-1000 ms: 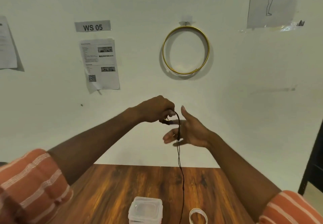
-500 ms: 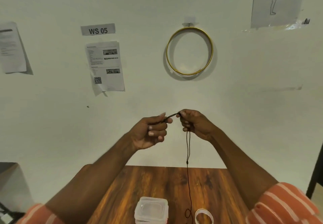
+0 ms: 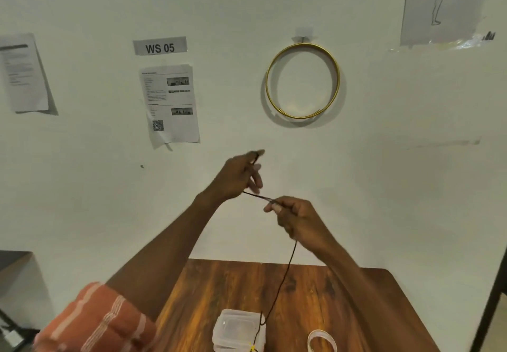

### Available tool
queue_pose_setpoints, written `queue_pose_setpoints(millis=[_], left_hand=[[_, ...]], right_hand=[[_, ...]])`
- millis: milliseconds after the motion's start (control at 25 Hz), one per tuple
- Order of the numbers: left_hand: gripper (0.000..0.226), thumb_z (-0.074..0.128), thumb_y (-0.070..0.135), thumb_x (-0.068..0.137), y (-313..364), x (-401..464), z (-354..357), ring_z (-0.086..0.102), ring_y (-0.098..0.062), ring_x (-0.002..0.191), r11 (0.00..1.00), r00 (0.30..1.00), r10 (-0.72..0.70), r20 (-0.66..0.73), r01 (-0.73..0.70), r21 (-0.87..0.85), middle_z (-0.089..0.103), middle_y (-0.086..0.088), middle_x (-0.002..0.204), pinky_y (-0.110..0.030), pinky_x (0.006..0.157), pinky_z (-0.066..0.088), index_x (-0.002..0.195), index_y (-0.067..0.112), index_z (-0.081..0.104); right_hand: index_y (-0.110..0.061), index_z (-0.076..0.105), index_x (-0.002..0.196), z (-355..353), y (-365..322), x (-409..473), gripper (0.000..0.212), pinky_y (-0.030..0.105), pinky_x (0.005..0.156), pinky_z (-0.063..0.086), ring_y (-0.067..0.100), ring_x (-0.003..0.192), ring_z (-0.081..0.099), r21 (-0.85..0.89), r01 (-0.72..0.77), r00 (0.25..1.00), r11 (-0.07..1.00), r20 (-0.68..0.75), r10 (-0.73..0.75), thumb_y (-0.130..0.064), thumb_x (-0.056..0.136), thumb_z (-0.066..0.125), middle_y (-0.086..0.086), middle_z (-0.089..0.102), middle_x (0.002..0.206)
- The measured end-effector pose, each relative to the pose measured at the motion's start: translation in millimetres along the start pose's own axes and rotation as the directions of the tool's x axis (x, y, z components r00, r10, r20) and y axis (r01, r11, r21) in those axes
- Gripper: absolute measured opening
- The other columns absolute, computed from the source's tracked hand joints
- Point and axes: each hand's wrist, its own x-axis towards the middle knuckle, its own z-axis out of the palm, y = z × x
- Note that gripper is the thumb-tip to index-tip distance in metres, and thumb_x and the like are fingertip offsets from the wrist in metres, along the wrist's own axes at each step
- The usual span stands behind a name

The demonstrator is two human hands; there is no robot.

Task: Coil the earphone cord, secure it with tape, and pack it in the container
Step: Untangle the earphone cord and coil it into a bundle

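Both hands are raised in front of the wall, above the wooden table. My left hand pinches one end of the thin black earphone cord between thumb and forefinger. A short taut stretch of cord runs down-right from it to my right hand, which is closed around it. From the right hand the cord hangs down to the table's near edge, passing over the clear lidded plastic container. A roll of clear tape lies just right of the container.
A gold hoop and several paper sheets, one marked WS 05, hang on the white wall behind the table. A dark frame stands at the right edge, and a dark surface at the left.
My hands, which met at one point on the cord, have parted. The left rose up and left, the right dropped lower, drawing a short length taut between them.
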Motion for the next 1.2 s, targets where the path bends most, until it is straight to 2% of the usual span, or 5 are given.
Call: queue_pose_setpoints(millis=[240,440,600,800,1200], left_hand=[[0.050,0.030,0.034,0.105,-11,-58,49,0.024,-0.006,0.035,0.720,0.882,-0.018,0.471,0.338,-0.606,0.033,0.003,0.052,-0.024,0.044,0.039,0.125,-0.002,0.059],[0.046,0.034,0.031,0.104,26,-28,34,0.037,-0.003,0.035,0.441,0.996,0.035,0.088,0.064,-0.895,0.045,0.006,0.054,-0.019,0.048,0.045,0.131,-0.003,0.051],[0.036,0.038,0.025,0.105,27,23,-12,0.067,-0.016,0.056,0.814,0.957,-0.063,-0.282,-0.114,-0.570,0.071,0.003,0.069,-0.024,0.057,0.046,0.137,0.009,0.044],[0.044,0.040,0.033,0.103,-18,6,6,0.065,-0.029,0.052,0.983,0.961,-0.050,0.274,-0.002,0.186,0.074,-0.006,0.071,-0.035,0.066,0.055,0.139,0.009,0.046],[0.053,0.033,0.037,0.101,42,-15,46,0.036,-0.005,0.029,0.360,0.968,0.128,0.215,0.157,-0.920,0.045,0.005,0.047,-0.017,0.047,0.048,0.131,-0.002,0.053]], right_hand=[[-0.007,0.069,0.087,-51,-38,40,0.023,0.008,0.047,0.030,-0.001,0.046,0.038,-0.171,0.068,0.997,0.983,-0.017,-0.072,-0.017,0.100,0.053,-0.017,0.046,0.050],[-0.017,0.073,0.096,-25,29,31,0.023,0.027,0.053,0.035,0.009,0.053,0.037,-0.016,-0.055,0.998,0.998,-0.029,0.055,-0.026,0.101,0.052,-0.005,0.045,0.066],[-0.015,0.072,0.100,2,57,-9,0.022,0.030,0.057,0.039,0.010,0.053,0.037,0.035,-0.112,0.990,0.993,0.086,0.109,-0.019,0.102,0.050,-0.008,0.042,0.059],[-0.011,0.073,0.094,-31,0,4,0.021,0.026,0.049,0.034,0.011,0.052,0.034,0.029,0.058,0.998,0.998,-0.033,-0.057,-0.016,0.100,0.053,-0.010,0.040,0.056],[-0.018,0.072,0.080,-36,34,34,0.023,0.028,0.067,0.041,0.011,0.061,0.048,0.062,0.008,0.999,0.998,-0.050,-0.005,-0.023,0.097,0.056,-0.003,0.056,0.064]])
